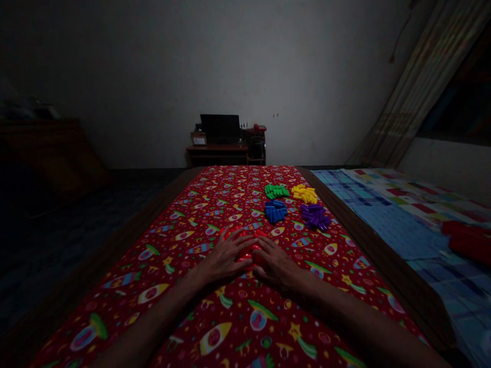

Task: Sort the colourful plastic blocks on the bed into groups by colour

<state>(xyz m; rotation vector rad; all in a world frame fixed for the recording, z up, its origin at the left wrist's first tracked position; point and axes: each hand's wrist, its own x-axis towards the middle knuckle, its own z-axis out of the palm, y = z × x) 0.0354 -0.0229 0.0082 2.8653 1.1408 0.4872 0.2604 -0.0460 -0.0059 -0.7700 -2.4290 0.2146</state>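
Observation:
Several small glossy red pieces lie in a pile on the red patterned cloth, partly covered by both hands. My left hand rests palm down on the left side of the pile, its fingers stretched out and apart. From the right, my right hand lies over the pile with spread fingers, its fingertips close to those of the left. Beyond them are separate piles of similar tube-like pieces: blue, purple, green and yellow. What lies under my palms is hidden.
Brown edges border the cloth-covered surface. A bed with a blue checked sheet stands at the right, a red cloth item on it. By the far wall is a desk with a dark monitor. Dark furniture stands left.

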